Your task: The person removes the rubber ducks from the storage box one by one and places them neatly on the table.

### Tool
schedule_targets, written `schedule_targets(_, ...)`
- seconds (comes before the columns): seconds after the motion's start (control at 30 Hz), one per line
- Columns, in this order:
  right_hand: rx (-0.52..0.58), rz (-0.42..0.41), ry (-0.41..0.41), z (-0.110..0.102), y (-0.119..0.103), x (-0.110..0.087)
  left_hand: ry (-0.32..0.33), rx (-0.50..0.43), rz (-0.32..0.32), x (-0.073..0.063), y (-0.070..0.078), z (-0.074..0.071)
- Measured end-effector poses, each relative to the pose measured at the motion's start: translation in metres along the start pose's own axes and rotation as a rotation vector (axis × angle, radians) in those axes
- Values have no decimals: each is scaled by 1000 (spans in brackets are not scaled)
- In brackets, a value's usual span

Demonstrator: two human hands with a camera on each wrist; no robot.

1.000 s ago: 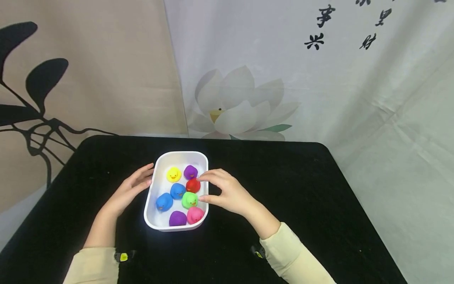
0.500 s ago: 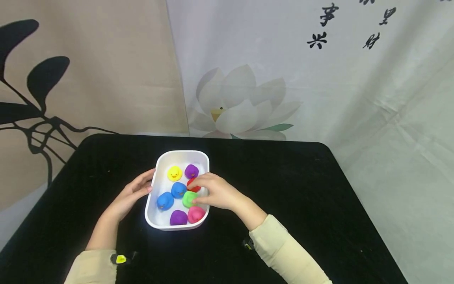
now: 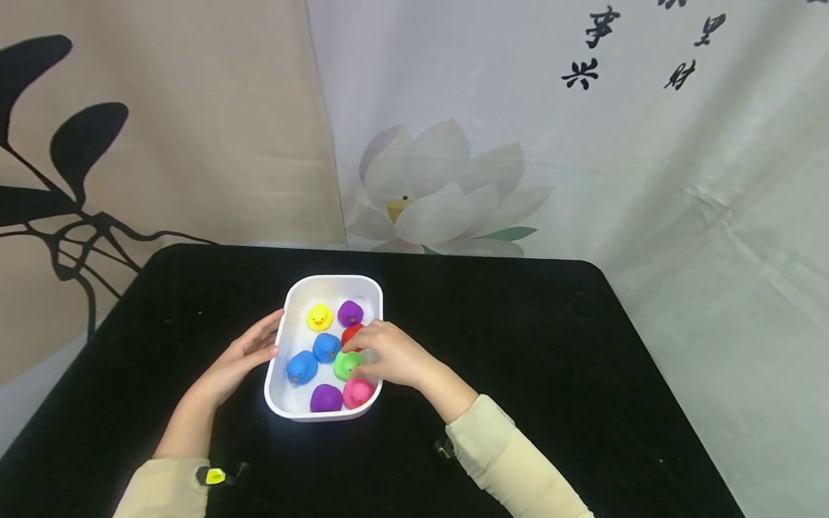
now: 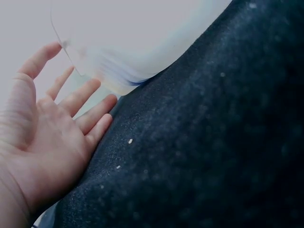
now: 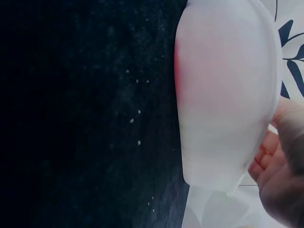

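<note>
Several small rubber ducks lie in a white tray (image 3: 332, 285) on the black table. My right hand (image 3: 395, 356) reaches over the tray's right rim and pinches the green duck (image 3: 343, 364) between thumb and fingers. Just behind those fingers sits the red duck (image 3: 351, 334), partly covered. My left hand (image 3: 234, 361) rests its fingertips against the tray's left side, fingers fairly straight; the left wrist view shows that hand (image 4: 52, 137) with its palm in sight. From the right wrist, the tray wall (image 5: 223, 95) hides the ducks and the fingertips.
Also in the tray are a yellow duck (image 3: 319, 316), two purple ducks (image 3: 350, 313), two blue ducks (image 3: 301, 367) and a pink duck (image 3: 358, 392). The black cloth-covered table (image 3: 550, 360) extends right of the tray. A printed curtain (image 3: 453, 72) hangs behind.
My right hand has moved left and down from the tray's right rim into the tray, closing its thumb and fingers around the green duck. The left hand stays at the tray's side.
</note>
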State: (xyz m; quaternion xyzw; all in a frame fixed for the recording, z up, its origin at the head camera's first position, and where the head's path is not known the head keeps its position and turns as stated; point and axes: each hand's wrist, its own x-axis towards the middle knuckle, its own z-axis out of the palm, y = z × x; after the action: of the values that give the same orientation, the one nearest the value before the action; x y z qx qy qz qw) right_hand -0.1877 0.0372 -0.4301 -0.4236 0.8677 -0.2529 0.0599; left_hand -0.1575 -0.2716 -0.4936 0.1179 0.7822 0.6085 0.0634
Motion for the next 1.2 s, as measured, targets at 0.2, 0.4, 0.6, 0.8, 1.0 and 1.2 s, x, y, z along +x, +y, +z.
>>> schedule_targets(0.2, -82, 26, -23, 4, -2, 11, -9, -4, -2, 0, -1, -3)
schedule_targets(0.4, -104, 84, -51, 6, -3, 15, -3, 1, -9, 0, -2, -3)
schedule_targets(0.6, -89, 128, -63, 7, -5, 16, -7, 2, -13, 0, -1, -2)
schedule_targets(0.8, -54, 133, -59, 6, -5, 14, -5, 3, -7, -1, -1, -2)
schedule_targets(1.0, 14, 107, -26, 7, -1, 14, -8, 4, 2, -1, -2, -1)
schedule_targets(1.2, 83, 105, 19, 1, -2, 8, -5, 6, 8, -1, -1, -1)
